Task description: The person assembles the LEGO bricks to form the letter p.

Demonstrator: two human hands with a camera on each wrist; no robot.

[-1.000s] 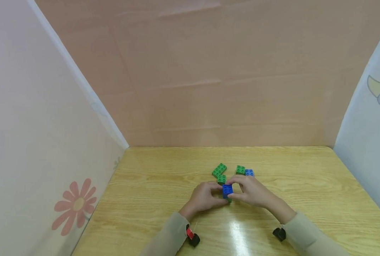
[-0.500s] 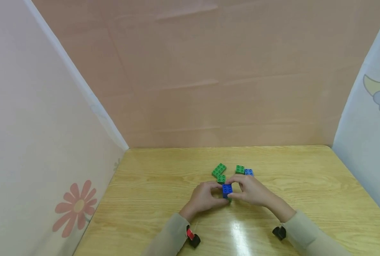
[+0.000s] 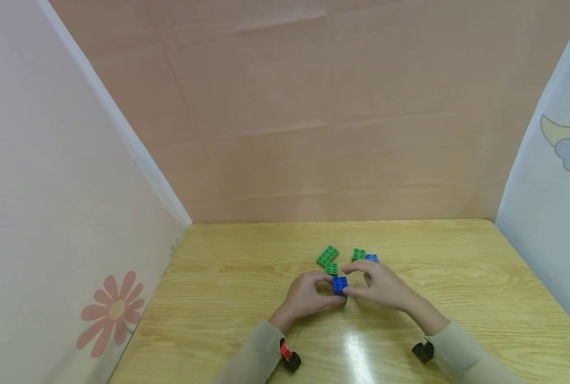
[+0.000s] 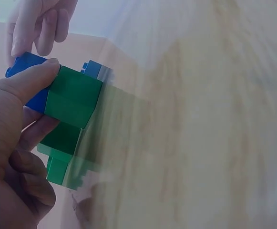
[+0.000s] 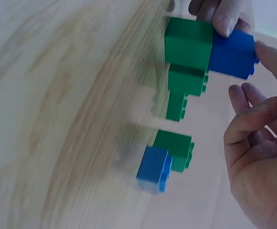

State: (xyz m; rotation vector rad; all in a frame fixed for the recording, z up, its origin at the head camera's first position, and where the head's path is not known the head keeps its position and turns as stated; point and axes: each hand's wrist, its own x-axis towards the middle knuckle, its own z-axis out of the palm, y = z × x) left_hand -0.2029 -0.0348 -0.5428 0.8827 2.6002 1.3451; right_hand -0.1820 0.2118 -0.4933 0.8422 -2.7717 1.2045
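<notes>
A dark blue building brick (image 3: 340, 285) sits on top of a green building brick (image 5: 188, 43), and the two are joined as a stack on the table. My left hand (image 3: 307, 294) pinches this stack from the left, its thumb lying across the seam between the bricks in the left wrist view. On the other side is my right hand (image 3: 380, 285), its thumb tip at the blue brick's right side. The right index finger is lifted off the brick, and the other fingers hang loosely curled. That hand holds nothing.
Behind the stack lie a small green brick (image 3: 331, 268) and a longer green brick (image 3: 327, 256). Farther right, another green brick (image 3: 359, 254) stands against a lighter blue brick (image 3: 371, 257). A pink backdrop (image 3: 313, 133) rises behind the wooden table (image 3: 227, 277).
My right hand has loosened its pinch on the blue brick, the index finger moving away from it and the hand shifting slightly right. The left hand keeps its hold.
</notes>
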